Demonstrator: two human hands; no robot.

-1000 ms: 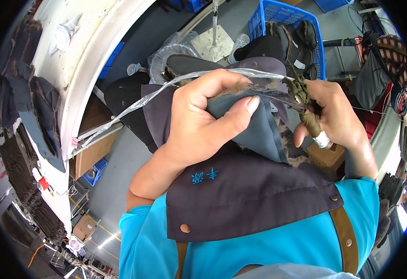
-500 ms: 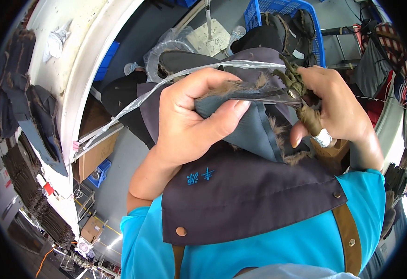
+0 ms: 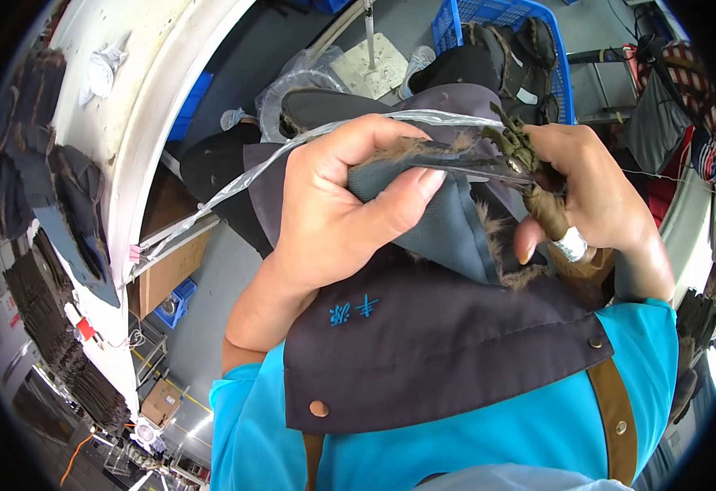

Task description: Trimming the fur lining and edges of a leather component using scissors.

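My left hand (image 3: 333, 204) pinches the upper edge of a grey-blue fabric piece (image 3: 452, 233) lined with brown fur, its thumb on the cloth side. The fur shows along the top and right edges. My right hand (image 3: 599, 184) grips scissors (image 3: 519, 168) whose handles are wrapped in olive cloth. The blades point left along the top edge of the piece, close to my left thumb; fur and fingers partly hide them. A whitish label or tape (image 3: 570, 245) sits on the wrapped lower handle. Behind both hands passes a clear plastic strip (image 3: 239, 182).
A white worktable (image 3: 141, 98) curves along the left, holding dark fur-edged pieces (image 3: 55, 176) and a crumpled white cloth (image 3: 102, 72). Ahead stands a blue basket (image 3: 561, 61) of similar dark pieces. A dark apron (image 3: 456, 352) covers my front and lap.
Both hands keep their grips and shift only slightly. The scissor blades tilt a little beside the fabric's top edge, and my left thumb sits marginally farther right.
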